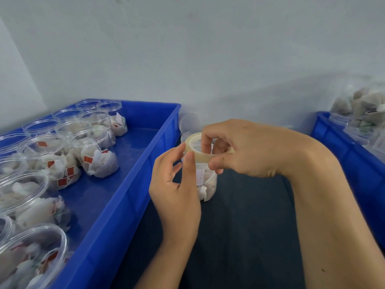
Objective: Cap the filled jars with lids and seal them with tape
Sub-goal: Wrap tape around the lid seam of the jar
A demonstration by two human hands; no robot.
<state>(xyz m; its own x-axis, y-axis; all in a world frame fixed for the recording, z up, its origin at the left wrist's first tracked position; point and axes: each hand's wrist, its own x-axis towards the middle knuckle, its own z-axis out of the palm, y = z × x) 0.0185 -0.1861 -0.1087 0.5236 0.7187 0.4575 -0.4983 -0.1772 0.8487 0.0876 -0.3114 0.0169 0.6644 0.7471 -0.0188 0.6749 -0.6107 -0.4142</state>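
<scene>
A roll of clear tape (194, 147) is held above a clear jar (206, 184) filled with white tea bags, which stands on the dark table top. My right hand (239, 151) grips the roll, with fingers through its hole and the thumb under it. My left hand (177, 180) touches the roll's left side with thumb and fingertips. The jar's top is hidden behind the roll and my fingers, so I cannot tell if a lid is on it. Behind the jar lie clear lids (190, 123).
A blue bin (133, 184) on the left holds several open jars (98, 155) filled with tea bags. Another blue bin (341, 155) at the right edge holds more jars and a clear bag of tea bags (362, 101). A pale wall stands close behind.
</scene>
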